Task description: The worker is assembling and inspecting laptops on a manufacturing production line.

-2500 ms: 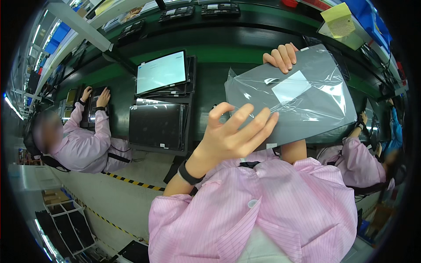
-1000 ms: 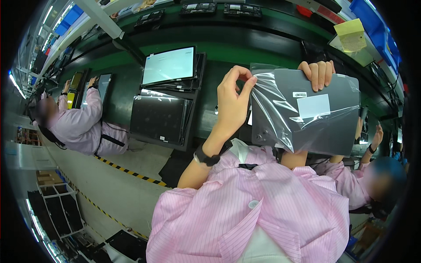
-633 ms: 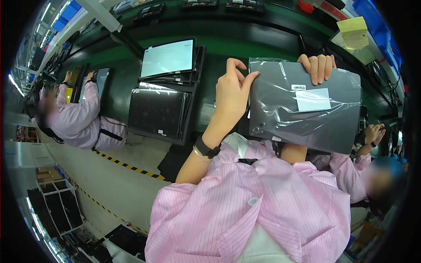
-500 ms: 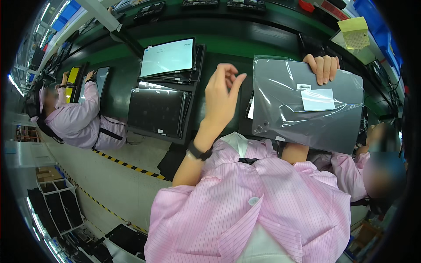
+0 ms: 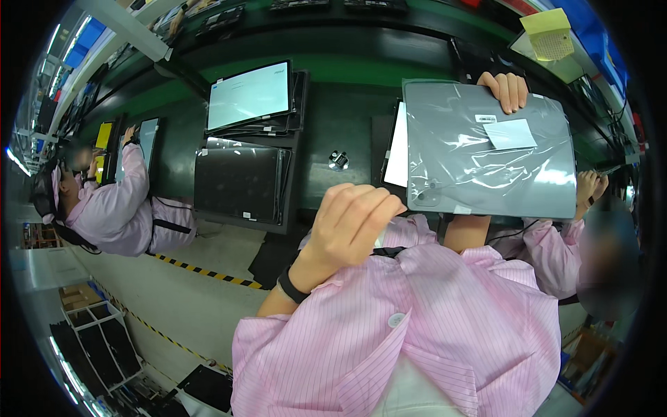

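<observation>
Within right hand (image 5: 507, 92), film-wrapped grey tablet (image 5: 490, 165).

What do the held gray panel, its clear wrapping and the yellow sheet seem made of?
Gray panel: smooth metal or plastic; the even sheen doesn't settle which. Clear wrapping: glossy plastic film, from creases and reflections. Yellow sheet: probably paper, thin and matte.

On the bench (image 5: 321, 115), 2 tablet stacks (image 5: 236, 179) lie left of the held tablet (image 5: 451, 170).
</observation>
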A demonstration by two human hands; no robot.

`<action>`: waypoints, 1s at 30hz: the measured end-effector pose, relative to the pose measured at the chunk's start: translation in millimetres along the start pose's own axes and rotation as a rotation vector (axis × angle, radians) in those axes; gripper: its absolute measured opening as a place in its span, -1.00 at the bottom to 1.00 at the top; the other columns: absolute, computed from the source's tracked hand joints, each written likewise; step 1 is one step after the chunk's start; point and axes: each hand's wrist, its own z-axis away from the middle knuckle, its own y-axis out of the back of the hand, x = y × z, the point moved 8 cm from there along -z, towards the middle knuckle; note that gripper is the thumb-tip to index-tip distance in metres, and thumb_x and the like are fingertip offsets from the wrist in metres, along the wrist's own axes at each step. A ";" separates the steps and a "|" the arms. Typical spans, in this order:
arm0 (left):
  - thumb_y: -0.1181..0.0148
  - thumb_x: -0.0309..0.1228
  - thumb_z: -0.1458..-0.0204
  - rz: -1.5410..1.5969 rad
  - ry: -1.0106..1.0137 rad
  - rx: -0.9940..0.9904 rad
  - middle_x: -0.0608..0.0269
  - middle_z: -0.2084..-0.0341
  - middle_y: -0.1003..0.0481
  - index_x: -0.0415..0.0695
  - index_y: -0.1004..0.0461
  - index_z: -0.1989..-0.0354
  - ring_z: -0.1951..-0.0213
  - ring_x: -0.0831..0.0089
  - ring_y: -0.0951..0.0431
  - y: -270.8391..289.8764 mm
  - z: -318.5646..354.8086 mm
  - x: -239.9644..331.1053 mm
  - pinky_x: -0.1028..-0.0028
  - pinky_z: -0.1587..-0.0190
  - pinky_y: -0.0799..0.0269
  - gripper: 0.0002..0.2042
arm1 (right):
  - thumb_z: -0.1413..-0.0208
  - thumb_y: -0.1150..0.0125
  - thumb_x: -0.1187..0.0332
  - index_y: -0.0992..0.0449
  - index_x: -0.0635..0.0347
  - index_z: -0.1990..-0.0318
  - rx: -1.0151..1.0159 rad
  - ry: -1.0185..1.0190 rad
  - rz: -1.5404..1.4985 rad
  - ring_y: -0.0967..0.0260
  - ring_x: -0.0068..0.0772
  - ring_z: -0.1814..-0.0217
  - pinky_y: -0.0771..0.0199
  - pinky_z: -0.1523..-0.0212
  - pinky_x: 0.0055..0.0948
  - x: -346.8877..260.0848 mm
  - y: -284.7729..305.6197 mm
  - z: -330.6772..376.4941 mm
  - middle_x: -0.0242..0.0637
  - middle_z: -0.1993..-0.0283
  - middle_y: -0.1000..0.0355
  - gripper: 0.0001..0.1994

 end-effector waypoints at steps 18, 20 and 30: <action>-0.37 -0.47 0.35 0.004 0.014 -0.125 0.40 0.54 -0.45 -0.16 -0.52 0.44 0.45 0.46 -0.38 -12.0 -4.8 5.4 0.50 0.38 -0.23 -0.78 | -0.28 0.52 0.29 -0.34 0.10 0.51 0.137 -0.090 -0.009 -0.24 -0.54 0.51 -0.13 0.32 -0.55 19.5 6.4 20.5 -0.39 0.55 -0.29 -0.57; -0.37 -0.48 0.34 0.061 0.087 -0.142 0.40 0.54 -0.46 -0.16 -0.53 0.44 0.45 0.45 -0.37 -17.1 4.1 2.2 0.49 0.37 -0.23 -0.79 | -0.28 0.53 0.29 -0.33 0.10 0.53 0.173 -0.112 -0.026 -0.24 -0.52 0.51 -0.13 0.33 -0.55 24.6 7.7 21.4 -0.38 0.57 -0.29 -0.56; -0.41 -0.43 0.37 0.140 0.130 -0.155 0.37 0.52 -0.46 -0.12 -0.54 0.44 0.41 0.39 -0.40 -17.5 -6.5 8.9 0.43 0.33 -0.25 -0.75 | -0.28 0.52 0.25 -0.34 0.10 0.47 0.098 -0.139 0.082 -0.24 -0.48 0.46 -0.12 0.31 -0.53 15.8 -1.8 17.7 -0.36 0.49 -0.31 -0.58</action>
